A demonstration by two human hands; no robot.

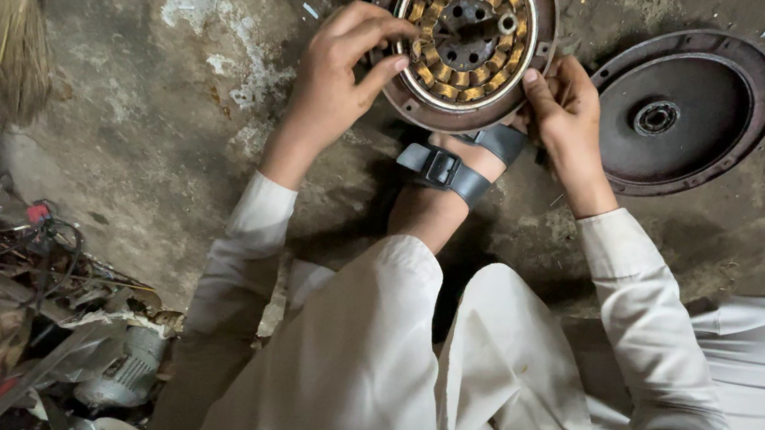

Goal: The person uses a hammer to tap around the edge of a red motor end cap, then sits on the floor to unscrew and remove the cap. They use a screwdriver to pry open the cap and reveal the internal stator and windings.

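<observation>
White-clad knees (403, 363) are seen nearest; beyond, a round motor stator (463, 40) on the floor is gripped at its rim by left hand (340, 69) and right hand (565, 111). Copper windings (447, 4) could be nicked if fingers slip.

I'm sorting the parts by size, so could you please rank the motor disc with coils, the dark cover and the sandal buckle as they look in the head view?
1. Motor disc and dark cover: look alike in size, so unranked.
2. Sandal buckle: clearly smallest.
</observation>
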